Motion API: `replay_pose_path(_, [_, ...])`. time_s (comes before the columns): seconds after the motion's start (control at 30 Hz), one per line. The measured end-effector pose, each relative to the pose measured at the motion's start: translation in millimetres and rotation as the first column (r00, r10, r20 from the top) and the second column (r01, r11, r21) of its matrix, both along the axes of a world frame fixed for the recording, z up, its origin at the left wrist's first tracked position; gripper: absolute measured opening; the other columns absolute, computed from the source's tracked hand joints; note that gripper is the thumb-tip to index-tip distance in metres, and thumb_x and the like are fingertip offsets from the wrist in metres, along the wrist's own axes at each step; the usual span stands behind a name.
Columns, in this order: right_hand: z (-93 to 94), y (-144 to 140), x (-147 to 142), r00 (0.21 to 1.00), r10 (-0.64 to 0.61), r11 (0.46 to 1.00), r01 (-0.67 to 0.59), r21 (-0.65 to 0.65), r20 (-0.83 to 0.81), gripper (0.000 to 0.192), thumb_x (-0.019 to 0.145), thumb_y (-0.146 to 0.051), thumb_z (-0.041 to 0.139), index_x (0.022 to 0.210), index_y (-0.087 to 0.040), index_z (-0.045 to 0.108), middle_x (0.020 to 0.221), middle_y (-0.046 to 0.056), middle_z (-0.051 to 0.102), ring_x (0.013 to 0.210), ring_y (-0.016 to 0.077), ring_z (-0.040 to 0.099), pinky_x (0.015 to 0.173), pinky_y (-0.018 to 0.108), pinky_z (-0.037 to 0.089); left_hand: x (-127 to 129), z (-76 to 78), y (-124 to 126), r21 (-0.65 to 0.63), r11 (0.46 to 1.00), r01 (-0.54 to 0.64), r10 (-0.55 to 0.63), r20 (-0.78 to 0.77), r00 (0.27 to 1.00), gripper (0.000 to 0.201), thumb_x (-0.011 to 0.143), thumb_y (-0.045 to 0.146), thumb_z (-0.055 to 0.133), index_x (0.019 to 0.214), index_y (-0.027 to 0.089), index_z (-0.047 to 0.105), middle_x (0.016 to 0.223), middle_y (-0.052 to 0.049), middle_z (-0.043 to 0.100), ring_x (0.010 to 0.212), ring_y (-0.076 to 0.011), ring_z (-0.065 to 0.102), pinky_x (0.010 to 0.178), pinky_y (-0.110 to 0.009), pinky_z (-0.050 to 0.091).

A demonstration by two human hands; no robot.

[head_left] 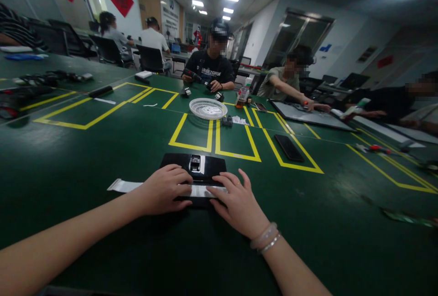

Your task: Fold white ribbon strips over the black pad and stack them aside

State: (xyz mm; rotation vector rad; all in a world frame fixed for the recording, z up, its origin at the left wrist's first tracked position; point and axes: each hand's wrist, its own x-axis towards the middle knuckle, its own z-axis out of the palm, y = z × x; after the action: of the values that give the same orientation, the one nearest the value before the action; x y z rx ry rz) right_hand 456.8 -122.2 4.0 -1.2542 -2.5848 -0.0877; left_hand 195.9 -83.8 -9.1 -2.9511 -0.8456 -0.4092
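Black panel [195, 168] lies flat on the green bench [102, 159] near its front edge, a white ribbon strip [123, 185] across its near side. Left hand [164, 190] presses fingers down on strip and panel; right hand [239, 205] rests flat, fingers spread, on the panel's right end. Neither hand grasps. White basket [208, 108] sits well behind.

The table [102, 159] is dark green, marked with yellow tape [191, 144] rectangles. The panel [178, 163] is glossy black, the strip [125, 185] white, the basket [208, 108] white mesh.
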Motion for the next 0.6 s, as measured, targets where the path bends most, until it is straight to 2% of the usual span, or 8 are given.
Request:
replay_pose_path(0.1, [-1.0, -0.9, -0.4, 1.000, 0.004, 1.000, -0.004, -0.004, -0.004, 0.036, 0.096, -0.037, 0.055, 0.132, -0.035, 0.057, 0.141, 0.006, 0.055, 0.134, 0.0289, 0.042, 0.114, 0.061, 0.017, 0.6, 0.2, 0.4, -0.013, 0.999, -0.033, 0.033, 0.001, 0.999, 0.026, 0.082, 0.032, 0.079, 0.103, 0.020, 0.070, 0.121, -0.007, 0.061, 0.111, -0.0283, 0.057, 0.106, -0.046, 0.039])
replay_pose_path(0.17, [-1.9, -2.1, -1.7, 0.999, 0.033, 0.999, -0.032, -0.031, 0.010, 0.034, 0.096, -0.040, 0.055, 0.130, -0.036, 0.058, 0.144, 0.006, 0.052, 0.136, 0.0290, 0.040, 0.114, 0.061, 0.019, 0.1, -1.8, 1.0, -0.014, 0.998, -0.056, 0.056, 0.019, 0.998, 0.035, 0.082, 0.038, 0.079, 0.109, 0.019, 0.068, 0.129, -0.009, 0.057, 0.118, -0.0305, 0.053, 0.111, -0.047, 0.034])
replay_pose_path(0.27, [-2.9, -2.7, -2.9, 0.999, 0.051, 0.997, -0.050, -0.050, 0.013, 0.031, 0.095, -0.042, 0.056, 0.125, -0.036, 0.062, 0.145, 0.005, 0.052, 0.138, 0.0290, 0.038, 0.114, 0.061, 0.017, -2.0, -6.9, 3.2, -0.016, 0.996, -0.090, 0.091, 0.015, 0.996, 0.068, 0.079, 0.054, 0.078, 0.132, 0.016, 0.057, 0.145, -0.014, 0.044, 0.133, -0.0352, 0.041, 0.117, -0.050, 0.024])
replay_pose_path(0.37, [-2.7, -0.6, -1.0, 0.999, 0.037, 0.999, -0.037, -0.026, -0.010, 0.039, 0.095, -0.041, 0.056, 0.134, -0.035, 0.055, 0.146, 0.007, 0.051, 0.137, 0.0289, 0.040, 0.114, 0.060, 0.019, -3.8, -9.3, 6.5, -0.065, 0.991, -0.113, 0.110, -0.043, 0.993, 0.094, 0.077, 0.065, 0.075, 0.148, 0.015, 0.039, 0.151, -0.016, 0.035, 0.138, -0.0359, 0.033, 0.119, -0.052, 0.017])
replay_pose_path(0.47, [-1.7, 2.4, 2.9, 0.999, -0.001, 1.000, 0.001, 0.000, -0.040, 0.042, 0.096, -0.039, 0.054, 0.138, -0.033, 0.052, 0.145, 0.007, 0.052, 0.135, 0.0285, 0.042, 0.114, 0.058, 0.020, -2.4, -6.3, 8.2, -0.125, 0.983, -0.132, 0.126, -0.057, 0.990, 0.096, 0.077, 0.063, 0.076, 0.150, 0.016, 0.035, 0.149, -0.015, 0.039, 0.137, -0.0336, 0.036, 0.120, -0.050, 0.015])
replay_pose_path(0.6, [0.1, 4.7, 6.6, 0.997, -0.032, 0.999, 0.035, 0.032, -0.075, 0.035, 0.097, -0.035, 0.053, 0.132, -0.032, 0.057, 0.140, 0.006, 0.057, 0.134, 0.0277, 0.043, 0.114, 0.056, 0.019, -0.8, 0.3, 8.8, -0.138, 0.983, -0.121, 0.122, -0.001, 0.993, 0.089, 0.075, 0.057, 0.079, 0.145, 0.016, 0.042, 0.139, -0.013, 0.050, 0.129, -0.0320, 0.046, 0.121, -0.050, 0.011])
